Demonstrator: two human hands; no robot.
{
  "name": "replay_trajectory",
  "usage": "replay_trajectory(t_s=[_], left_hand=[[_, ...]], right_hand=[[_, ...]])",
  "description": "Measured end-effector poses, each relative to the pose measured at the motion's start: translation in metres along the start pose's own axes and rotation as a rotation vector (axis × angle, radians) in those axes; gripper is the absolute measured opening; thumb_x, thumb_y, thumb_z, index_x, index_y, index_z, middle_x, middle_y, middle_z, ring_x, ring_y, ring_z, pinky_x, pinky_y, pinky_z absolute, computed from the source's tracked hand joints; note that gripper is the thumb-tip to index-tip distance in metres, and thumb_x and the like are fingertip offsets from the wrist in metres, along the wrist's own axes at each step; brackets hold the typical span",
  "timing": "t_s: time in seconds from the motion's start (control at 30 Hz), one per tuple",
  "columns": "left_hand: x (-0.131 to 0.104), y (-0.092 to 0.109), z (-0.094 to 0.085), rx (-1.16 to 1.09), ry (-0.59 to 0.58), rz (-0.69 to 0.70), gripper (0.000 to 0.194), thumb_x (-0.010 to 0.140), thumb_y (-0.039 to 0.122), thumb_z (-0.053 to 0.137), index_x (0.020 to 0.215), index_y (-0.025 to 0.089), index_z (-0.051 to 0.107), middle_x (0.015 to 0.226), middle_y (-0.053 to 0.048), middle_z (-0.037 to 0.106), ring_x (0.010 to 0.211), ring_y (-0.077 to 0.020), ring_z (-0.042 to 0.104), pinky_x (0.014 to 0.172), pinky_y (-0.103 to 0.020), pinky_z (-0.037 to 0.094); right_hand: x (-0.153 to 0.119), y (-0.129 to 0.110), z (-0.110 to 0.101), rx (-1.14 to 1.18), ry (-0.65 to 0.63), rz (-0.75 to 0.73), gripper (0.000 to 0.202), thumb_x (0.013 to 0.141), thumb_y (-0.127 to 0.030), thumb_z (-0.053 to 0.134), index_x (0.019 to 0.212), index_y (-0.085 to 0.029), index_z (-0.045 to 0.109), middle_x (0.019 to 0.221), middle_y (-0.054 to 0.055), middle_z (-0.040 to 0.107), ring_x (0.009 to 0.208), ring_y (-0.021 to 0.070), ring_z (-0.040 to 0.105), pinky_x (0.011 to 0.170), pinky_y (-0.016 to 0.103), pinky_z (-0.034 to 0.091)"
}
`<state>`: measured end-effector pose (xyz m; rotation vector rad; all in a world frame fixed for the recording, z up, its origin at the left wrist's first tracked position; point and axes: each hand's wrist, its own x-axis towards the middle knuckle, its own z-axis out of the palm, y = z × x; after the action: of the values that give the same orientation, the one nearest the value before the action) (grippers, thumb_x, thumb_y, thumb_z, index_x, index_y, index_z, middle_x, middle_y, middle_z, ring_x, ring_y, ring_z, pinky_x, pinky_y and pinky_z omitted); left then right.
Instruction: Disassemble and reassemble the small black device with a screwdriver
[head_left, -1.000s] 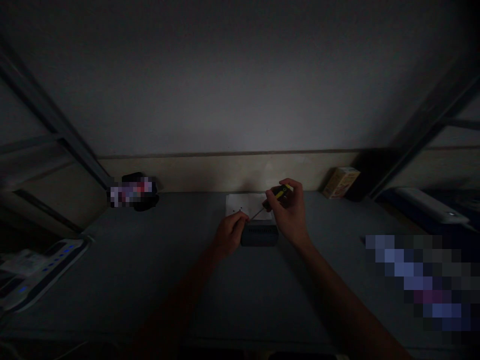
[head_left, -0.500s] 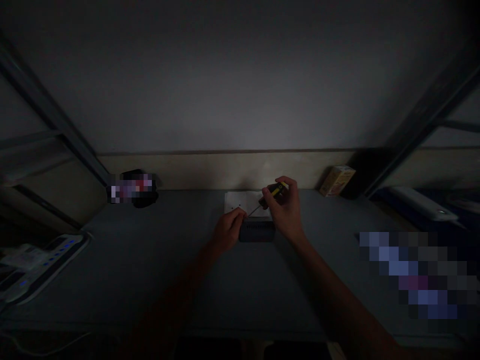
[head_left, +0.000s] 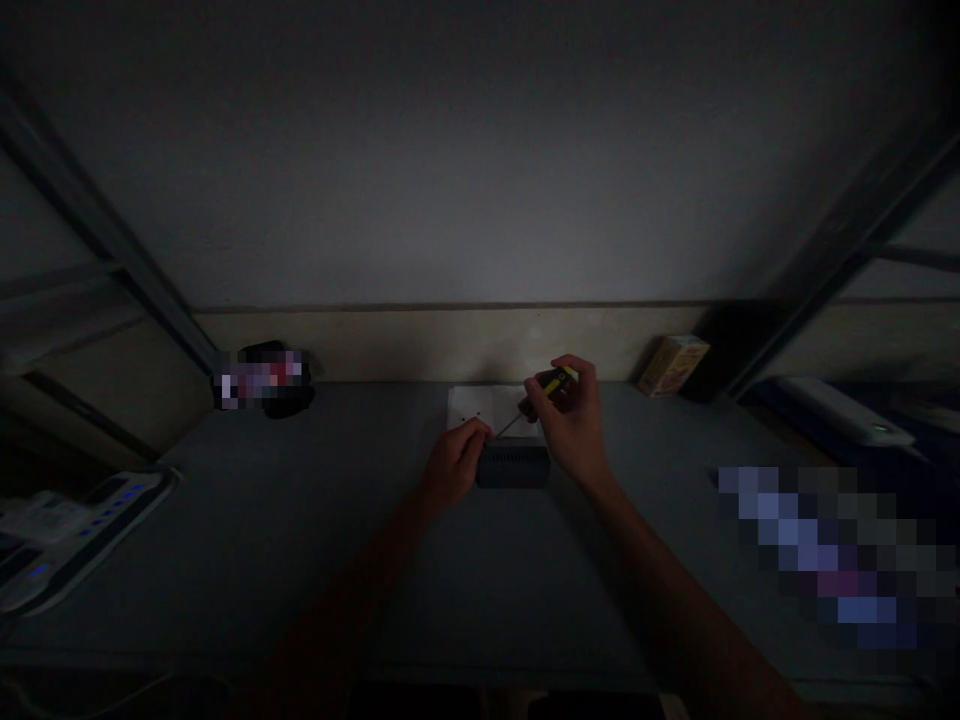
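My right hand (head_left: 574,420) is closed around the black and yellow handle of a screwdriver (head_left: 549,390). Its thin shaft slants down to the left, and the tip ends close to the fingers of my left hand (head_left: 453,462). Those left fingers are pinched together at the left end of a dark box-shaped object (head_left: 514,468) with a row of slots along its top edge. Whatever they pinch is hidden or too small to name. Behind the hands lies a white sheet (head_left: 469,402) with a few tiny dark specks on it.
The grey desk (head_left: 300,540) meets a wall at the back. A small carton (head_left: 673,365) stands at the back right, with a white device (head_left: 844,408) beyond it. A power strip with blue lights (head_left: 112,510) lies at the left; a dark object (head_left: 289,400) is at the back left.
Both hands and the screwdriver hold nearly the same pose. The whole view has shifted very slightly.
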<state>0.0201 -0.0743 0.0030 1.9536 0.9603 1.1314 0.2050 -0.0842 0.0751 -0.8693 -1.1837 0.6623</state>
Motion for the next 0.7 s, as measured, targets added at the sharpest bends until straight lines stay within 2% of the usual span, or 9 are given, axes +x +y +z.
replay_trajectory(t_s=[0.17,0.43,0.5,0.6,0.7], left_hand=[[0.000,-0.001,0.000,0.008,-0.005,0.016,0.035,0.107,0.040,0.038,0.092,0.020,0.061,0.084,-0.002,0.063,0.083,-0.0188,0.060,0.078,-0.029,0.041],[-0.001,0.004,-0.001,0.012,-0.011,0.008,0.034,0.108,0.040,0.037,0.090,0.020,0.059,0.081,-0.001,0.059,0.078,-0.0177,0.056,0.074,-0.028,0.039],[0.000,0.005,-0.001,0.001,-0.019,0.011,0.034,0.108,0.040,0.037,0.090,0.020,0.058,0.080,0.000,0.057,0.077,-0.0174,0.055,0.073,-0.028,0.039],[0.000,0.005,0.000,-0.020,-0.027,0.017,0.034,0.108,0.041,0.036,0.088,0.020,0.055,0.080,0.000,0.056,0.077,-0.0174,0.054,0.074,-0.029,0.039],[0.000,0.006,0.000,-0.033,-0.050,-0.001,0.035,0.108,0.042,0.035,0.088,0.020,0.054,0.080,0.000,0.056,0.077,-0.0172,0.054,0.075,-0.029,0.040]], right_hand=[[0.000,0.000,-0.001,-0.027,0.001,-0.022,0.042,0.088,-0.039,0.075,0.116,-0.030,0.045,0.089,-0.002,0.064,0.061,0.0123,0.063,0.047,0.024,0.053],[-0.002,0.000,0.000,-0.001,-0.030,-0.032,0.041,0.088,-0.038,0.076,0.116,-0.030,0.046,0.087,-0.004,0.063,0.063,0.0130,0.065,0.051,0.025,0.054],[-0.004,-0.005,0.001,-0.046,-0.080,-0.084,0.040,0.089,-0.034,0.076,0.118,-0.031,0.050,0.095,-0.001,0.066,0.069,0.0141,0.067,0.058,0.029,0.058],[-0.008,-0.016,0.004,-0.120,-0.165,-0.133,0.039,0.092,-0.031,0.073,0.128,-0.033,0.058,0.118,0.005,0.063,0.082,0.0171,0.067,0.072,0.037,0.063],[-0.009,-0.025,0.005,-0.112,-0.198,-0.133,0.045,0.094,-0.032,0.069,0.137,-0.038,0.059,0.122,0.006,0.058,0.092,0.0214,0.064,0.079,0.043,0.064]])
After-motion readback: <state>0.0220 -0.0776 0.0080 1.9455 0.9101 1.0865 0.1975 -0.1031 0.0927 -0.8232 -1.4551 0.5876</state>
